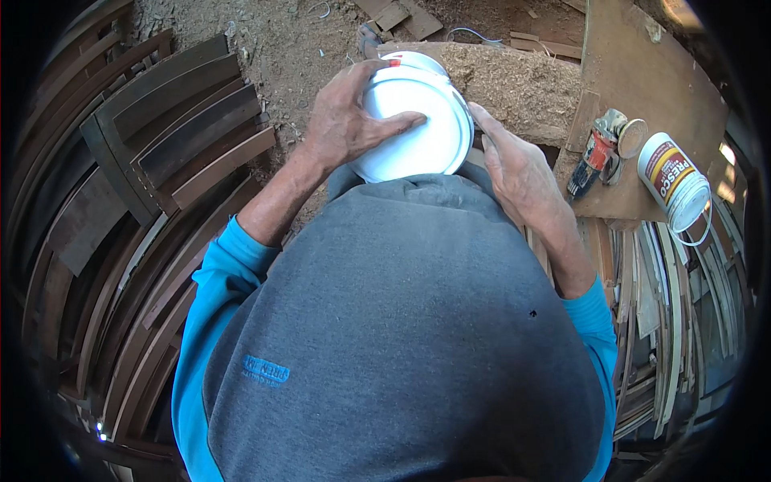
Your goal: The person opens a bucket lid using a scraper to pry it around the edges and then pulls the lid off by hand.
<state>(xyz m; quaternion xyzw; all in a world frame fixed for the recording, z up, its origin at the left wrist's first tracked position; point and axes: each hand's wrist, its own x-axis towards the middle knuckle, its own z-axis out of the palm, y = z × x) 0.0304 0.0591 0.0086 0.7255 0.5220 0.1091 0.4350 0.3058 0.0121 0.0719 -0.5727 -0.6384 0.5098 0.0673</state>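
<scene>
In the head view, holding a round white tub between both hands, just above the near edge of a grey garment. With left hand, wrapping the far left side and laying the thumb across the smooth white face. With right hand, touching the right rim, fingers nearly straight and close together. Cannot tell whether lid or base on that face.

Left of and beyond the left hand, bare brown ground, gritty and strewn with bits of debris. Farther left, packed with dark planks in rows, bent into curves by the lens. Just beyond the right hand, a thick bed of sawdust, coarse and tan. Beyond both hands, wood offcuts scattered over the dirt.

To the right of the right hand, a flat brown board, bearing a red-and-black angle grinder. Farther right, near the board's edge, a labelled white bucket with a thin handle. Nearer than that, right of the forearm, crowded with long, pale wood strips.
</scene>
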